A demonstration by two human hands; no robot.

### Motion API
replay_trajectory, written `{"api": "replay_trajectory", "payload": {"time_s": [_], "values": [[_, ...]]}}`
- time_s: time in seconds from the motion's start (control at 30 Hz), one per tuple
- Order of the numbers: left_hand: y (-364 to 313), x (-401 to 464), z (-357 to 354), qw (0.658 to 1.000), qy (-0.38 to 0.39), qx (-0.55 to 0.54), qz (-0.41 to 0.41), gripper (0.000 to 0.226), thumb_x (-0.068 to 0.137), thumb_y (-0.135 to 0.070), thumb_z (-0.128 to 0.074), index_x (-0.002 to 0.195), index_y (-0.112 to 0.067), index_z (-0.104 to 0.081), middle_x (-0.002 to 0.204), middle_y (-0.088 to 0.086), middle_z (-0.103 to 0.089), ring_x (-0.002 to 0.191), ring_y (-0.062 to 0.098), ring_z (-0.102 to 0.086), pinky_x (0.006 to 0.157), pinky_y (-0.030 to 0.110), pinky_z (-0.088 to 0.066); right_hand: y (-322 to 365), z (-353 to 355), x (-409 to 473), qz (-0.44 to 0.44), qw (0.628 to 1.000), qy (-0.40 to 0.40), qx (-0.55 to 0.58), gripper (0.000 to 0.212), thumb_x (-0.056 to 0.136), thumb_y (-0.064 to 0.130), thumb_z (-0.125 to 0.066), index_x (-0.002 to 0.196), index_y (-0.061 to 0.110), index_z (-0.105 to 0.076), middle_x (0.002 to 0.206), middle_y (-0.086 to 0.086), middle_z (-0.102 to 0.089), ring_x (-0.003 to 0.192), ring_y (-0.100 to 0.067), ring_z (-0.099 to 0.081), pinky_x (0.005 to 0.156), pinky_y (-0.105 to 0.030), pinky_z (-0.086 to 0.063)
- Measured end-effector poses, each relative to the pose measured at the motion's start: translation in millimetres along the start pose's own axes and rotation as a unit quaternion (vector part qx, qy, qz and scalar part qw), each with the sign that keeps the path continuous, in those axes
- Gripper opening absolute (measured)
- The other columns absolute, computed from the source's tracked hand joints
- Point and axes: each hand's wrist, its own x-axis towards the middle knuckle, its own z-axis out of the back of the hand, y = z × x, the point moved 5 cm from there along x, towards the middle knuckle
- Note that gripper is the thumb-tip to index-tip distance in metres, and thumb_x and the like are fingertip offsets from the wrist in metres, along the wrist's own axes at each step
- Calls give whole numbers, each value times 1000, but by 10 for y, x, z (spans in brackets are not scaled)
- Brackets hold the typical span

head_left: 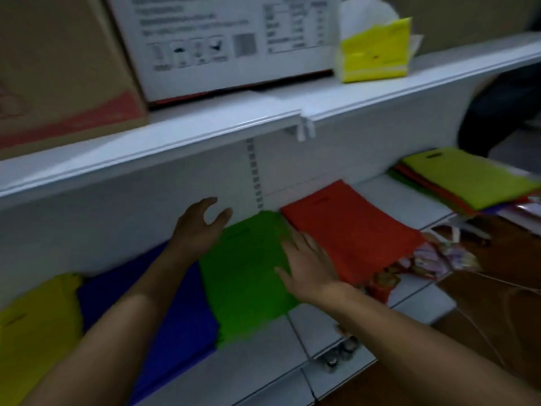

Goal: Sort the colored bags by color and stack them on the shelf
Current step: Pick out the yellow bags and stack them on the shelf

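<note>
Four flat bags lie side by side on the lower white shelf [292, 373]: a yellow bag [35, 326] at the far left, then a blue bag [164, 317], a green bag [248, 276] and a red bag [348, 230]. My right hand [307, 265] lies flat on the green bag's right edge, fingers straight. Above the green bag's far left corner hovers my left hand [199, 227], fingers loosely curved and holding nothing. At the right end of the shelf sits a mixed pile of bags [468, 180] with a lime-green one on top.
The upper shelf [205, 133] overhangs the work area and carries a brown carton [64, 68], a white carton [228, 45] and a yellow tissue pack [374, 51]. Patterned wrapped items [433, 259] lie by the red bag's near corner. A person in dark clothes [503, 106] stands at right.
</note>
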Motion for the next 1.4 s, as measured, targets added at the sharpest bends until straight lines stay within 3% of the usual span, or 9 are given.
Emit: {"api": "replay_trajectory", "payload": {"time_s": [0.1, 0.2, 0.37, 0.63, 0.93, 1.07, 1.4], "values": [[-693, 29, -626, 999, 18, 6, -41, 60, 90, -53, -53, 142, -23, -44, 149, 1, -40, 132, 19, -42, 111, 34, -33, -797, 338, -268, -53, 999, -12, -6, 72, 97, 47, -43, 155, 23, -9, 163, -1, -1, 148, -27, -7, 117, -42, -14], [-1300, 48, -1211, 996, 43, 15, -82, 59, 90, -50, -55, 141, -21, -46, 147, 3, -43, 131, 21, -44, 110, 34, -35, -1469, 681, -502, -98, 994, -49, -23, 74, 94, 49, -46, 155, 21, -13, 162, -5, -9, 146, -29, -16, 115, -42, -22], [-2032, 131, -2013, 991, 80, 6, -109, 55, 90, -53, -55, 138, -29, -47, 146, 3, -45, 131, 22, -44, 107, 45, -41, -2287, 1166, -683, -149, 985, -86, -28, 70, 94, 48, -50, 151, 19, -20, 159, -6, -16, 143, -28, -20, 112, -44, -29], [-2810, 824, -2993, 977, 123, -34, -173, 54, 91, -47, -57, 138, -22, -49, 144, 2, -47, 126, 18, -48, 101, 33, -41, -3455, 1561, -494, -214, 972, -96, -37, 70, 96, 50, -47, 152, 19, -18, 160, -6, -13, 143, -29, -19, 111, -45, -28], [-3261, 1858, -4128, 970, 190, -44, -144, 52, 91, -41, -60, 137, -20, -50, 142, 5, -49, 125, 24, -49, 101, 38, -43, -4820, 1967, -90, -286, 954, -95, -3, 74, 96, 45, -52, 153, 13, -18, 159, -16, -18, 145, -35, -18, 112, -51, -30], [-3315, 2143, -4601, 972, 205, -24, -112, 55, 91, -35, -62, 139, -12, -47, 143, 10, -48, 129, 27, -47, 107, 43, -39, -5420, 1970, 108, -318, 946, -50, 33, 72, 100, 44, -47, 155, 16, -10, 162, -11, -7, 148, -33, -8, 117, -49, -21], [-3210, 2515, -5836, 974, 214, -27, 69, 58, 91, -29, -63, 141, -7, -41, 141, 16, -48, 126, 31, -48, 101, 43, -43, -6973, 1868, 792, -299, 953, 12, 43, 73, 98, 49, -46, 155, 16, -12, 162, -12, -6, 149, -32, -6, 118, -48, -20]]}}
